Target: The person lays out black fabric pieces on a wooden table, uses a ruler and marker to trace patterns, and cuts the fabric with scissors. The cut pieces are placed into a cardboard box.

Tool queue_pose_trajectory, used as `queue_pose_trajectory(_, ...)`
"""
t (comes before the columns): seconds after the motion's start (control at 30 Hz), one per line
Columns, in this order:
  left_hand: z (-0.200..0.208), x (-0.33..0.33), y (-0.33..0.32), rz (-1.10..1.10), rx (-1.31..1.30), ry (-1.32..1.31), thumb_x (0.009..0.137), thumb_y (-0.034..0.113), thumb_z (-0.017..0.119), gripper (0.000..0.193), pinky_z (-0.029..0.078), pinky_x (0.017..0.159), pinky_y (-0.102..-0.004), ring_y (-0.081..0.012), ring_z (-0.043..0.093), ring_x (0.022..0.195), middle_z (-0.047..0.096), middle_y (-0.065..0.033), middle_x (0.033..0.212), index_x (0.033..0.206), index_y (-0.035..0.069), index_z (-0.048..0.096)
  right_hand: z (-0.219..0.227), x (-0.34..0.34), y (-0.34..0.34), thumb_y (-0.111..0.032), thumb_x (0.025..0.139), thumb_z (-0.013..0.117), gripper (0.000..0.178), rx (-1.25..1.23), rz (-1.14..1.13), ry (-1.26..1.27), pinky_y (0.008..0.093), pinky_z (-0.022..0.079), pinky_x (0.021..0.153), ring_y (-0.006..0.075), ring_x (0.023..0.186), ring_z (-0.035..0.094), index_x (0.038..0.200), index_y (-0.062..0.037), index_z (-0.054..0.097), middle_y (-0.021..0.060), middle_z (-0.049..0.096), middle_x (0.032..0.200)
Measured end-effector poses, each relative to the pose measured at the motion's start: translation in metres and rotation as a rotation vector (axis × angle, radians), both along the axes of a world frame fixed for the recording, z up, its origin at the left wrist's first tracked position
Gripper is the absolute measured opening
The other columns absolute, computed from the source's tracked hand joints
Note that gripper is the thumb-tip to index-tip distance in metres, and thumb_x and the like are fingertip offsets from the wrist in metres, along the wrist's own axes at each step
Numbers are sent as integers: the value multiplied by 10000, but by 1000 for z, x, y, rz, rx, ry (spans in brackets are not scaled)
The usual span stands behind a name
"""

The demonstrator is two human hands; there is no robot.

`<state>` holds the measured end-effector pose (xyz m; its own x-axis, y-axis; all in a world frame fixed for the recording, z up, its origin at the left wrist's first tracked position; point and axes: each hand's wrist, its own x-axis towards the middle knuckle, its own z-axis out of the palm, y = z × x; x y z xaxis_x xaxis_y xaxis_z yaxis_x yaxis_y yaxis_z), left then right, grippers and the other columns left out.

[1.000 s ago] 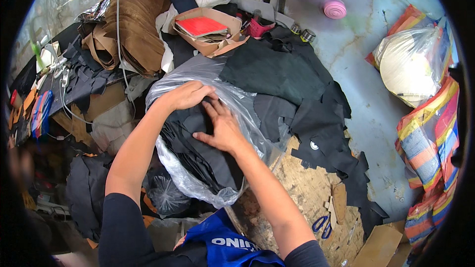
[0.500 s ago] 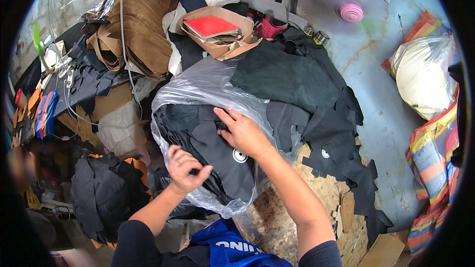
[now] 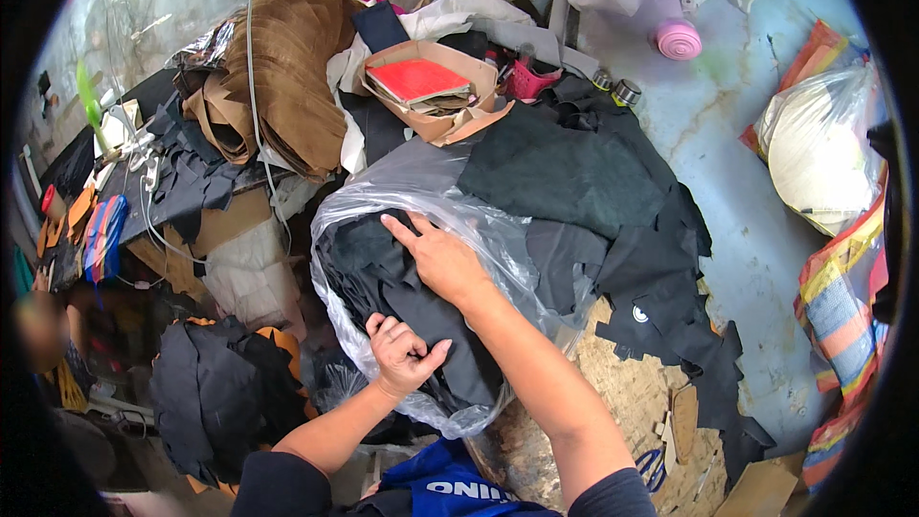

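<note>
Fingers of the left hand [image 3: 402, 352] are curled into a loose fist, pinching the near rim of the clear plastic bag [image 3: 383, 201], seemingly to keep its mouth open. The right hand [image 3: 436, 254] lies flat with fingers spread and unclenched, pressing the black fabric pieces [image 3: 383, 278] down inside the bag. Just left of frame centre, the bag looks thin, crinkled and glossy, its contents dark and matte. More black offcuts [image 3: 574, 172] spread to the right; a cardboard box [image 3: 436, 86] with a red book sits above.
</note>
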<state>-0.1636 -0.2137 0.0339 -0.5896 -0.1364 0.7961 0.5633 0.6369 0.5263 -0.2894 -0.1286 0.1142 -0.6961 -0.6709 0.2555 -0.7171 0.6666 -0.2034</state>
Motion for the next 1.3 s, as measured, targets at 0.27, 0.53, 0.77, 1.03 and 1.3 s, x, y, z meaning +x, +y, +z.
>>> queue_pose_trajectory(0.27, -5, -1, -1, -11, 5, 6, 602, 176, 798, 421, 299, 693, -327, -184, 406, 532, 395, 23, 497, 501, 156, 391, -7, -6, -3, 25, 714, 489, 342, -337, -10, 21, 449, 478, 741, 356, 874, 611, 1005, -89, 628, 137, 634, 983)
queue_pose_trajectory(0.53, -7, -2, -1, -6, 30, -28, 581, 165, 783, 393, 308, 676, -335, -183, 422, 507, 413, 24, 486, 483, 147, 402, 16, 39, 28, -13, 684, 544, 259, -477, 80, 50, 435, 476, 694, 372, 837, 601, 931, -63, 602, 147, 631, 866)
queue_pose_trajectory(0.77, -59, -6, -10, -16, -111, -173, 662, 267, 750, 380, 362, 914, -428, -259, 560, 937, 595, -60, 904, 955, 79, 599, 31, 110, 63, -152, 667, 660, 187, -741, 68, 132, 363, 505, 679, 295, 780, 635, 829, -72, 609, 95, 655, 844)
queue_pose_trajectory(1.03, -74, 46, -68, -294, -90, -933, 771, 539, 620, 745, 298, 1056, -437, -245, 441, 1223, 474, -105, 1322, 1301, 50, 432, 32, 233, 66, -193, 686, 574, 213, -855, 362, 47, 354, 501, 692, 261, 816, 630, 838, -57, 636, 95, 644, 891)
queue_pose_trajectory(1.3, 12, 133, -67, -402, 15, -1033, 772, 586, 572, 791, 293, 1061, -434, -251, 421, 1242, 446, -109, 1348, 1326, 49, 398, 39, 314, 105, -205, 736, 640, 196, -991, 422, -131, 342, 499, 654, 270, 764, 641, 820, -28, 627, 107, 650, 841)
